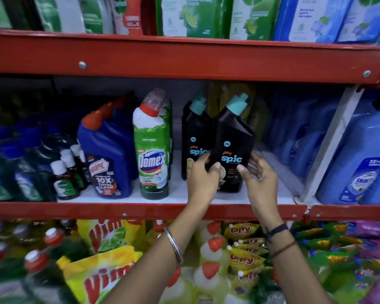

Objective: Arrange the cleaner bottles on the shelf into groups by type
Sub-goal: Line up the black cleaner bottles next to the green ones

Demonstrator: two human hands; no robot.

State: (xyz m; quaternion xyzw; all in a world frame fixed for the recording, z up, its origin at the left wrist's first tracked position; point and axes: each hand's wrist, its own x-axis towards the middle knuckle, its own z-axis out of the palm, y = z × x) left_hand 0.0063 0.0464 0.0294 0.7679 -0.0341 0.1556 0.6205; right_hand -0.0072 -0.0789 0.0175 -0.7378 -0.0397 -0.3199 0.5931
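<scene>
A black Spic bottle (233,137) with a teal cap leans to the right on the middle shelf (180,191). My left hand (203,181) grips its lower left side and my right hand (260,181) holds its lower right side. A second black Spic bottle (194,132) stands upright just behind and to the left, partly hidden by my left hand. Further left stand a green and white Domex bottle (153,150) and a row of blue Harpic bottles (106,150) with red caps.
Small dark bottles with white caps (64,181) and dark green bottles fill the shelf's left end. Yellow bottles (257,115) stand behind the Spic pair, blue jugs (360,159) at the right. The red shelf rail (140,210) runs below; pouches and bottles crowd the lower shelf.
</scene>
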